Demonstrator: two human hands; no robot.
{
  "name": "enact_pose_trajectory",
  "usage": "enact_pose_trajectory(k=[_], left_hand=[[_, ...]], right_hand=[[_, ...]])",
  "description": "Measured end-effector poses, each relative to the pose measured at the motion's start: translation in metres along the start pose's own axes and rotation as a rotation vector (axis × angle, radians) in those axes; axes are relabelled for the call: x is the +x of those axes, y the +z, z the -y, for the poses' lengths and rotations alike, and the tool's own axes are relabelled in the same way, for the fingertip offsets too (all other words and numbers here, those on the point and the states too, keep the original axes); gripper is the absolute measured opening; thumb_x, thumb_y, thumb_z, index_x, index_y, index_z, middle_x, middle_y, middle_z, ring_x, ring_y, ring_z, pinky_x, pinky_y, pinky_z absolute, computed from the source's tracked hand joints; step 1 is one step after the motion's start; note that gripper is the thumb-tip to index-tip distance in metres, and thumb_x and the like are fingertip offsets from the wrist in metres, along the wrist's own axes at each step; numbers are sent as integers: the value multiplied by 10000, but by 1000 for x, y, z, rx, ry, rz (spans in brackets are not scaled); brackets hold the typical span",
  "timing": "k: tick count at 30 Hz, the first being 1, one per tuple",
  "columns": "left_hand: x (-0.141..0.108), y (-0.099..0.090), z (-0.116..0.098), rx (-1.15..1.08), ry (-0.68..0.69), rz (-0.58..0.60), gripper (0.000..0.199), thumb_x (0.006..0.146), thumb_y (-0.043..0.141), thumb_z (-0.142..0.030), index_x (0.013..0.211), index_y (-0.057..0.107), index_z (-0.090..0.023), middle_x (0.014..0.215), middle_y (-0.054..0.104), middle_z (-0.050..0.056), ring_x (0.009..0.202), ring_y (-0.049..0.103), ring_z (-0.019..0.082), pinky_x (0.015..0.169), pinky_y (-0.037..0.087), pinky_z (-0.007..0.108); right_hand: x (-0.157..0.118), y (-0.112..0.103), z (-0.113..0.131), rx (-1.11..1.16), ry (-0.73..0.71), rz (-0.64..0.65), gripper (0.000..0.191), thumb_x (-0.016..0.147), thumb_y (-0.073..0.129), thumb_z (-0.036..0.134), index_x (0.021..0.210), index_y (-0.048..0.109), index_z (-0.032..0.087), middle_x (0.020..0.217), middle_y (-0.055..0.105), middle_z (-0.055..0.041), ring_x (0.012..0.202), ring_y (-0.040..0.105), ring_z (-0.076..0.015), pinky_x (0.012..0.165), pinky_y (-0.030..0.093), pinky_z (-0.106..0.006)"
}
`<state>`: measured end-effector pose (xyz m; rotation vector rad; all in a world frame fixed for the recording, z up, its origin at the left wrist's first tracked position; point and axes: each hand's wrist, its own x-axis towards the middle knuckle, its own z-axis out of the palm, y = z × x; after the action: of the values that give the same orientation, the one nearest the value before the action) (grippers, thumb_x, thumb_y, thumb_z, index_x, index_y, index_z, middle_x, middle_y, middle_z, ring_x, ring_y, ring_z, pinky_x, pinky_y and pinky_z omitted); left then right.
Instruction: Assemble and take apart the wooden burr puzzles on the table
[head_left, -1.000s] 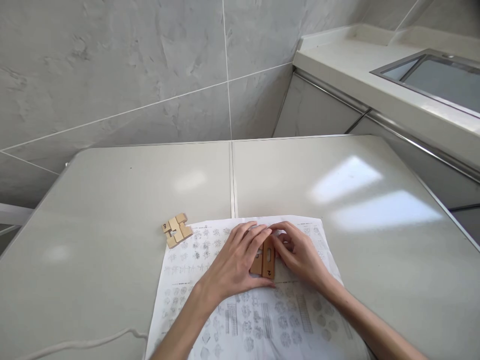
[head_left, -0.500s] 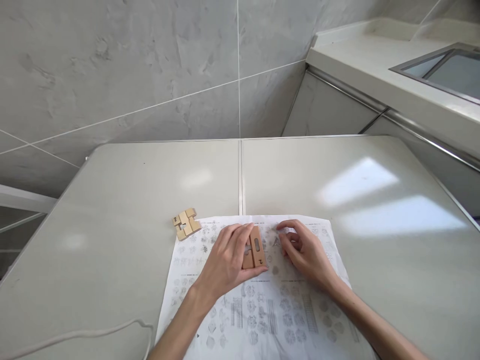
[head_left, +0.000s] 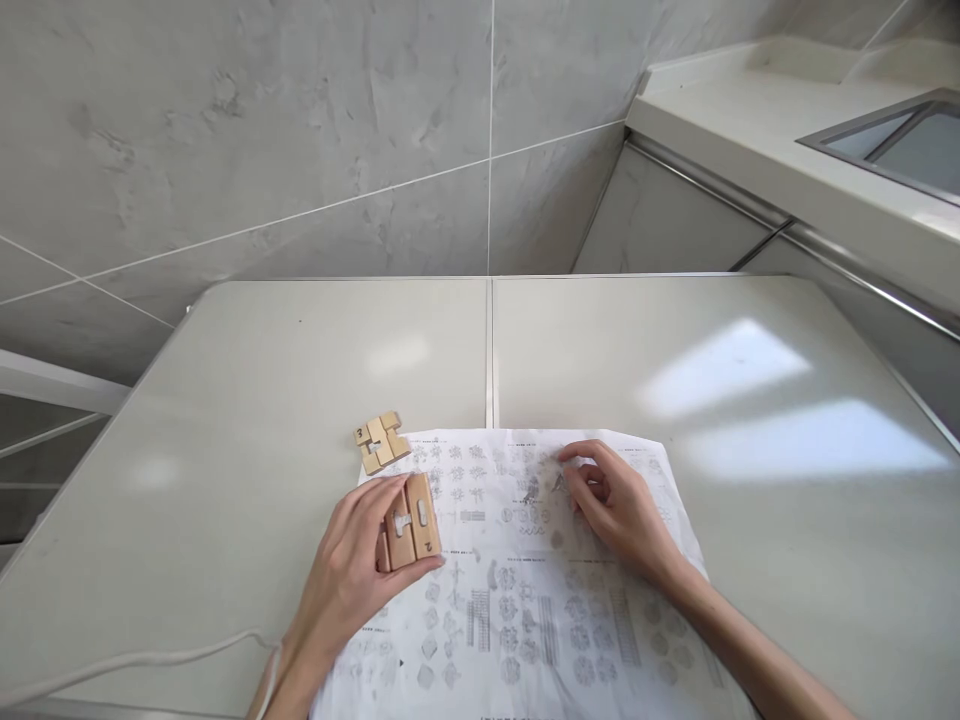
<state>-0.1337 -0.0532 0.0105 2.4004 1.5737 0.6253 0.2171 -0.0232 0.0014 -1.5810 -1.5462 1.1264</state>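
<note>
My left grip [head_left: 349,560] clasps numbered wooden blocks [head_left: 409,540] over the printed sheet's [head_left: 540,570] left side, likely keeping them together. My right grip [head_left: 616,505] is loosely open.

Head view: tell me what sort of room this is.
Probably a kitchen or utility area, though not certain: a pale counter runs along the right, a metal-framed inset in it looks like a sink, and the wall is grey tile.

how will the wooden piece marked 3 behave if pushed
The wooden piece marked 3 would likely slide, not roll, given its flat, angular shape. Its visible seams suggest it might come apart. The glossy tabletop may offer little grip.
</note>
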Motion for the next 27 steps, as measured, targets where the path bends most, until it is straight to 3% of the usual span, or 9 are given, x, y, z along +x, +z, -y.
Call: enact_pose_trajectory(k=[5,8,11,14,16,21,27], left_hand=[[1,-8,10,115,42,-132,921,843,841,-632,1586,431,-274,1390,678,151,1285,632,387,1093,550,580],[0,-12,14,71,-23,-145,924,802,838,-701,1527,478,-256,1402,630,157,1290,612,388,1079,550,564],[0,-13,18,-34,-185,-216,689,904,735,-679,1407,559,-242,1367,611,134,1262,623,343,1058,561,507],[4,-12,23,-121,-397,-385,379,998,631,-540,1202,618,-221,1201,642,91,1056,670,253,979,568,424],[7,-13,25,-244,-542,-442,319,995,625,-511,1114,611,-215,1062,656,60,921,665,209,892,570,362],[9,-16,26,-476,-740,-462,321,983,624,-539,998,585,-221,717,545,-33,647,541,148,634,481,256],[7,-15,22,-451,-760,-418,340,945,670,-538,939,628,-200,739,581,-21,641,516,134,596,444,233]], right_hand=[[0,-1,0,-15,-18,-5,241,1086,514,443,1111,655,249,768,628,-11,609,608,-203,585,475,-345],[-1,-1,-1,-31,-25,6,253,1091,502,448,1114,653,247,756,620,-11,611,605,-205,580,468,-344],[-1,-2,-2,-37,-38,19,279,1096,492,471,1110,656,246,746,619,-13,619,612,-207,576,479,-341],[-1,-1,-3,-39,-46,26,308,1096,491,499,1096,663,243,742,631,-18,618,615,-208,572,491,-339],[-1,-1,-3,-39,-55,29,324,1096,489,509,1087,669,239,761,656,-29,613,613,-205,566,492,-338],[-1,-1,-2,-35,-71,35,272,1090,499,445,1054,671,238,784,679,-32,624,628,-202,580,484,-334],[-1,0,-4,-17,-57,57,282,1085,501,462,1078,667,233,796,698,-38,617,620,-209,589,481,-340]])
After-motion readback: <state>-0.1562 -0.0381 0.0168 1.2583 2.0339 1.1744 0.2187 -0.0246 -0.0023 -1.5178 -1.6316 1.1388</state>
